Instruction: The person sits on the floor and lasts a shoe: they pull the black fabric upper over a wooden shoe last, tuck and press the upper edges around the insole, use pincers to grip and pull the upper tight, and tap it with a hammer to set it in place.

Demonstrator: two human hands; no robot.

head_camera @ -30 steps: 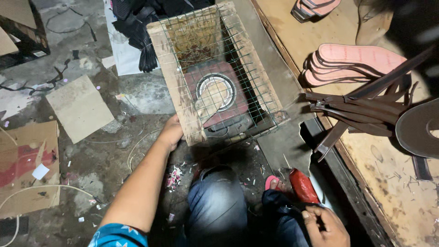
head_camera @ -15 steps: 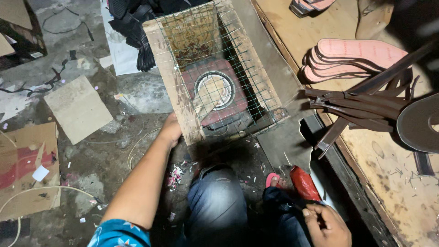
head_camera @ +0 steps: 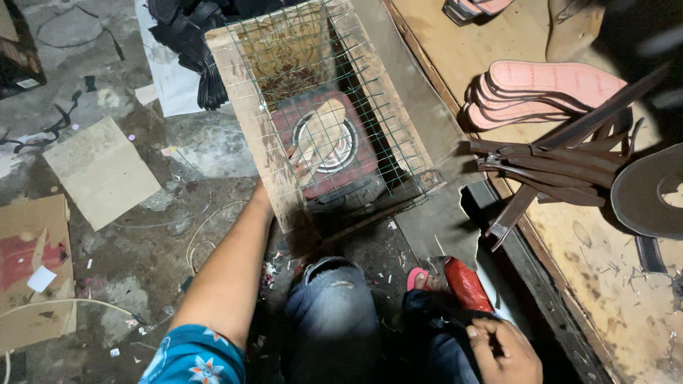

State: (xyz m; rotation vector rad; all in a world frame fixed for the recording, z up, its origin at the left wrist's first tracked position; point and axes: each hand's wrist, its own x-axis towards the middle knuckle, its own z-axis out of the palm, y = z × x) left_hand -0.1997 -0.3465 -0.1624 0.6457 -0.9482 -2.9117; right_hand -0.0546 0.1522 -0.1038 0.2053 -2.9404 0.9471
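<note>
Roughly, by size:

Workbench: a plywood top along the right side, scattered with small scraps.
Floor: rough, dirty concrete with cardboard sheets and offcuts lying on the left.
Wooden crate: an open-fronted box with green wire mesh stretched over it, standing on the floor just ahead of the knees.
Heater: a red hot plate with a round ring, sitting inside the crate.
Sole piece: a tan shoe sole lying over the heater ring, seen through the mesh, inside the crate.
Pink insoles: a fanned stack on the workbench, well apart from both hands.
Brown straps: a bundle of leather strips hanging over the bench edge, beside a round dark disc.
Left hand: reaches into the crate at its near left corner; the fingers are hidden behind wood and mesh, so cannot tell how far open they are or what they grasp.
Right hand: rests on the right knee, fingers curled loosely, nothing visible in it.
Red can: lies just beyond the right hand, near a pink sandal.
</note>
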